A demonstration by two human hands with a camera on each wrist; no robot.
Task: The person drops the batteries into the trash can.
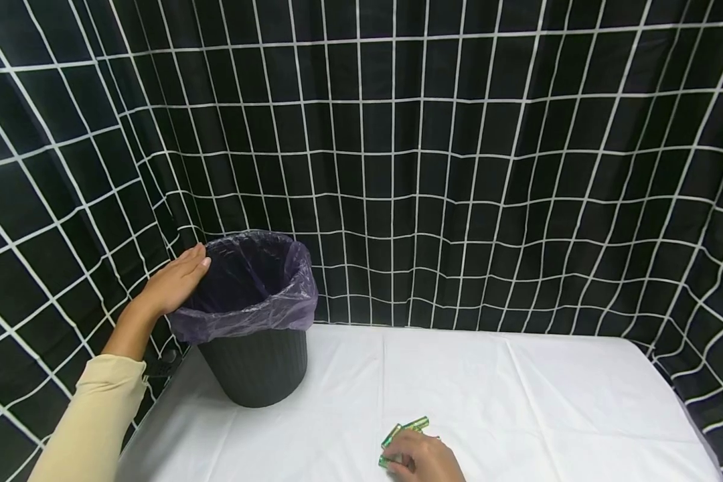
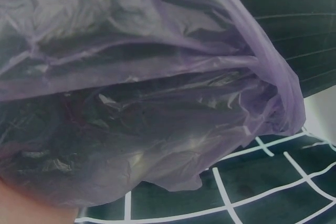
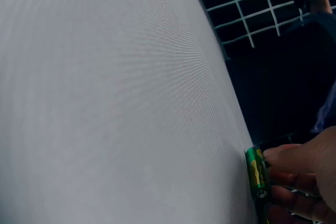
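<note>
My left hand (image 1: 179, 280) rests on the left rim of a dark bin (image 1: 259, 368), its fingers straight. A thin purple bin liner (image 1: 277, 311) is folded over the rim. In the left wrist view, the liner (image 2: 157, 124) fills most of the picture and hides the fingers. Low in the head view, my right hand (image 1: 424, 458) is over several small green-and-gold batteries on the white cloth. One battery (image 1: 416, 423) and another battery (image 1: 391, 436) show beyond its fingers. Thumb and fingertips pinch a battery (image 3: 257, 174) at the cloth in the right wrist view.
A white cloth (image 1: 488, 395) covers the table. Black curtains with a white grid (image 1: 434, 167) hang behind and along both sides. The bin stands at the table's back left corner, close to the left curtain (image 1: 54, 221).
</note>
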